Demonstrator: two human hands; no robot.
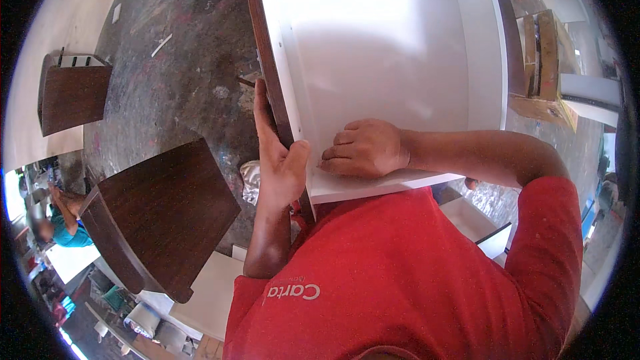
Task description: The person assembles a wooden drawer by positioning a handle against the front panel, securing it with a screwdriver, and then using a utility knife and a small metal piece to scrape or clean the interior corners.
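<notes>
A white open box, like a drawer, with a dark brown panel along its left side is in front of my body. My left hand lies along the outer face of this panel, fingers stretched out, thumb bent at the panel's edge. Beside its fingertips a thin dark piece sticks out from the panel. Inside the box, near its left wall, is my right hand, its fingers curled into a fist. Whatever those fingers hold, if anything, is hidden.
A dark brown cabinet piece stands at the left, with a smaller one farther off. Cardboard is stacked at the right. Offcuts lie on the stained floor. Another person in a teal shirt is at the far left.
</notes>
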